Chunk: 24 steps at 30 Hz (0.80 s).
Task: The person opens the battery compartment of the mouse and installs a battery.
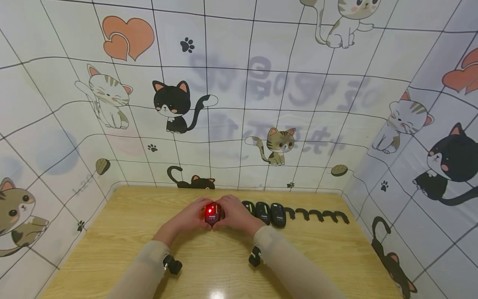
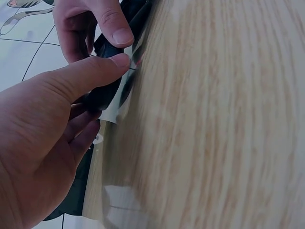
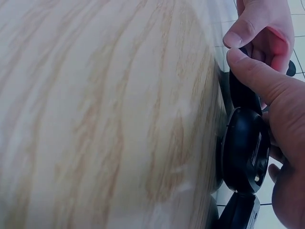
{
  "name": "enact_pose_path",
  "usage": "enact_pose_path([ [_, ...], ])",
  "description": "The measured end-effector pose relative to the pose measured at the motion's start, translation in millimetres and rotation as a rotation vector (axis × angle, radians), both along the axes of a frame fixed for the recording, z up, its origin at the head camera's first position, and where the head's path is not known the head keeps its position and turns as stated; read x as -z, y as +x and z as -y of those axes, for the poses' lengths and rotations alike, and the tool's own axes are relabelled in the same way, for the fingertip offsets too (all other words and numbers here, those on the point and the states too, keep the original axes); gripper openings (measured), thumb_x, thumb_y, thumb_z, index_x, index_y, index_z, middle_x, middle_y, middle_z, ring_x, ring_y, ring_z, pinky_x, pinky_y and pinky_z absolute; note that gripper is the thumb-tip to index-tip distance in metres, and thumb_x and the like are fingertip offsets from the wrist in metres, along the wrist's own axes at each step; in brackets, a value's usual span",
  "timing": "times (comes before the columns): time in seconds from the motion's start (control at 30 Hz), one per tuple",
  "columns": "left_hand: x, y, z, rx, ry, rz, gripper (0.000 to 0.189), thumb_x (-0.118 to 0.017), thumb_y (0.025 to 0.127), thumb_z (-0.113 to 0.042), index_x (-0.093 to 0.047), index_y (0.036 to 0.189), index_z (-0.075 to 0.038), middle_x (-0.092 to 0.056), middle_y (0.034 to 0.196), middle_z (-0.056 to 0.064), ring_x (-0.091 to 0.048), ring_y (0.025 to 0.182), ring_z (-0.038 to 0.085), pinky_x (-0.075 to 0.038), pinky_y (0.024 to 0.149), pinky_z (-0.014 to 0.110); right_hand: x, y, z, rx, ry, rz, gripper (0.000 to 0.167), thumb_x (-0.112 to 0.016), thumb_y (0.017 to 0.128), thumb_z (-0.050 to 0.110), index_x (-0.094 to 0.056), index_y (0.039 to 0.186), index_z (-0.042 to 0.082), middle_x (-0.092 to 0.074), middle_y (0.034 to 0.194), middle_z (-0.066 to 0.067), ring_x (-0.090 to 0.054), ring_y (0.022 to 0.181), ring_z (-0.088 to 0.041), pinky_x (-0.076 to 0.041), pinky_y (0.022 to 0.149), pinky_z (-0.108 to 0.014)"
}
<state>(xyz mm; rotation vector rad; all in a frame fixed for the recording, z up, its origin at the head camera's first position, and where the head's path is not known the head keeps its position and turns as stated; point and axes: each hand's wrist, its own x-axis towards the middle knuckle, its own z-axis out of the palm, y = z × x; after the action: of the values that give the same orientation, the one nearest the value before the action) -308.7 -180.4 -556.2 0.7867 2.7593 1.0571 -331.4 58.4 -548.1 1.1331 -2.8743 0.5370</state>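
Observation:
Between both hands, near the back of the table, is a small black oval device with a bright red light glowing on its face. My left hand pinches its left side, while my right hand pinches the right. In the left wrist view the two thumbs nearly meet along the near edge of the dark device. The right wrist view has its black side under the fingertips. Directly beside it sits another black oval device. Fingers on the far side are partly hidden.
Similar black oval devices stand in a row to the right of the hands, one partly covered by the right hand. Several curved black pieces continue that row. Cat-printed cloth rises behind the wooden table.

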Motion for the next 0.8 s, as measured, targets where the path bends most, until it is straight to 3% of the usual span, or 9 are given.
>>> enact_pose_path([
  [0.47, 11.2, -2.5, -4.6, -0.017, 0.013, 0.029, 0.088, -0.101, 0.081, -0.016, -0.057, 0.156, -0.007, -0.054, 0.156, 0.009, -0.054, 0.146, 0.034, -0.042, 0.126, 0.056, -4.2, 5.8, -2.1, 0.023, 0.062, -0.01, 0.081, -0.096, 0.081, 0.058, -0.067, 0.143, 0.014, -0.069, 0.143, -0.003, -0.049, 0.145, -0.026, -0.032, 0.131, -0.047],
  [0.67, 12.5, 0.1, -3.5, -0.02, 0.001, 0.012, 0.098, -0.1, 0.082, -0.016, -0.048, 0.162, 0.001, -0.046, 0.165, 0.019, -0.046, 0.154, 0.041, -0.037, 0.128, 0.06, -13.9, 10.8, -16.5, 0.036, -0.018, 0.03, 0.088, -0.096, 0.084, 0.055, -0.062, 0.15, 0.009, -0.064, 0.15, -0.007, -0.047, 0.149, -0.03, -0.03, 0.132, -0.052],
  [0.8, 12.6, 5.3, 2.3, -0.053, -0.017, 0.003, 0.101, -0.099, 0.084, -0.023, -0.044, 0.165, 0.001, -0.043, 0.169, 0.02, -0.041, 0.157, 0.041, -0.034, 0.13, 0.058, -22.1, 15.5, -43.7, 0.079, -0.06, 0.054, 0.092, -0.094, 0.088, 0.055, -0.057, 0.157, 0.008, -0.056, 0.161, -0.01, -0.041, 0.157, -0.032, -0.032, 0.132, -0.054],
])
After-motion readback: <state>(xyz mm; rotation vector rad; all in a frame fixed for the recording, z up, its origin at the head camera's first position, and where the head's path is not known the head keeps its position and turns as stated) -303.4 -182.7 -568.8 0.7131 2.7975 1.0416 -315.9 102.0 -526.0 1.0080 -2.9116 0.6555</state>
